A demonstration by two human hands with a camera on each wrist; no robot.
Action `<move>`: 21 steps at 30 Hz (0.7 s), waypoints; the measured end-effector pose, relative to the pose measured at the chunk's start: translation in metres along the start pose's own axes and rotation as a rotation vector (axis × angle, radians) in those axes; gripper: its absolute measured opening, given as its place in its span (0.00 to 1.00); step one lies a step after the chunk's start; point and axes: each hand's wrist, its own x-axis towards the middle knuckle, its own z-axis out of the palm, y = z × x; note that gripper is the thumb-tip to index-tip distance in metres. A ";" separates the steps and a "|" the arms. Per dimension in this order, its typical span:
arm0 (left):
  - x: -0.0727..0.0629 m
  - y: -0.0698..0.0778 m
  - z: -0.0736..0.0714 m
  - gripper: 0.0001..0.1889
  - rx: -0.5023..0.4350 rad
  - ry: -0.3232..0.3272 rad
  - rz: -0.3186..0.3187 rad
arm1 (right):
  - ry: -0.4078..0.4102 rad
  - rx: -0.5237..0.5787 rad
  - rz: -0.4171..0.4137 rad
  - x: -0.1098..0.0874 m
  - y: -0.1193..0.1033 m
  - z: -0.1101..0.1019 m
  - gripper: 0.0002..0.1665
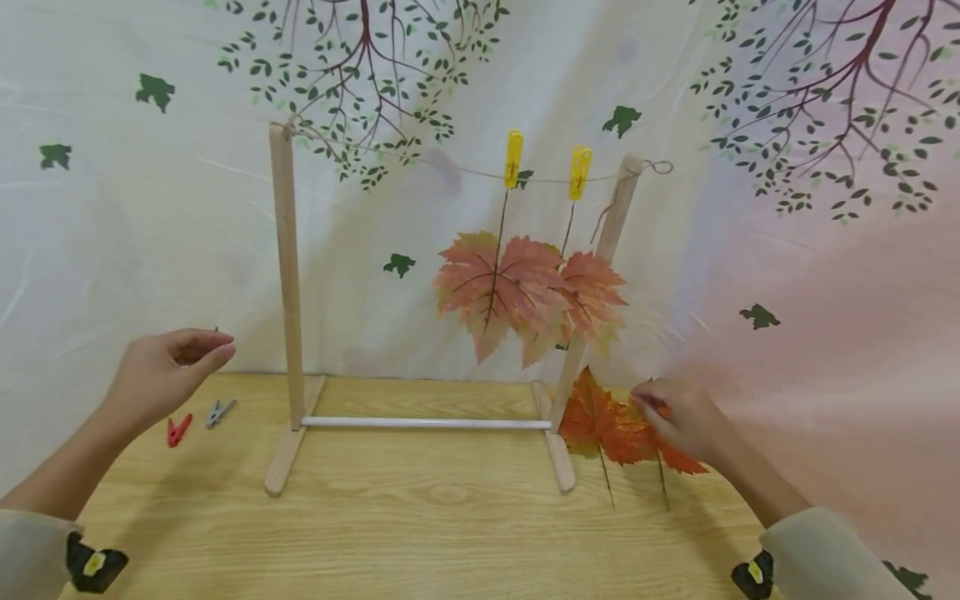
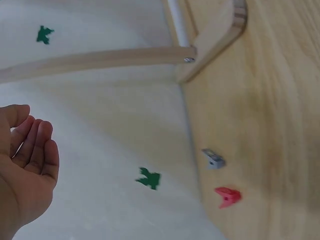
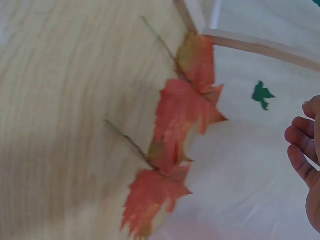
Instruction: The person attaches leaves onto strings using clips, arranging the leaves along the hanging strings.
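Note:
My left hand (image 1: 161, 371) hovers above the table's left side, fingers loosely bent and nothing held. Below it lie a red clothespin (image 1: 178, 430) and a grey clothespin (image 1: 221, 413), both also in the left wrist view. On the right, my right hand (image 1: 686, 417) is raised near two orange-red artificial maple leaves (image 3: 182, 107) with thin stems. The right wrist view shows its fingers bent and apart from the leaves. Two yellow clothespins (image 1: 513, 159) grip a string (image 1: 468, 170), and a paler maple leaf (image 1: 498, 279) hangs by its stem from each.
A wooden frame (image 1: 285, 275) stands mid-table, its posts joined by a white bar (image 1: 427, 423) low down. The string runs between the post tops. Behind is a white sheet (image 1: 360, 317) printed with branches and green leaf shapes. The wooden table (image 1: 420, 525) extends in front.

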 end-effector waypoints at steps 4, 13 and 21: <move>-0.006 -0.023 0.003 0.19 0.047 -0.022 -0.024 | -0.053 -0.017 0.039 -0.012 0.003 0.013 0.10; -0.022 -0.068 0.009 0.24 0.118 -0.136 -0.125 | -0.244 0.025 0.099 -0.027 -0.004 0.039 0.08; -0.029 -0.084 0.021 0.25 0.110 -0.191 -0.122 | -0.341 0.044 0.102 -0.038 -0.005 0.057 0.11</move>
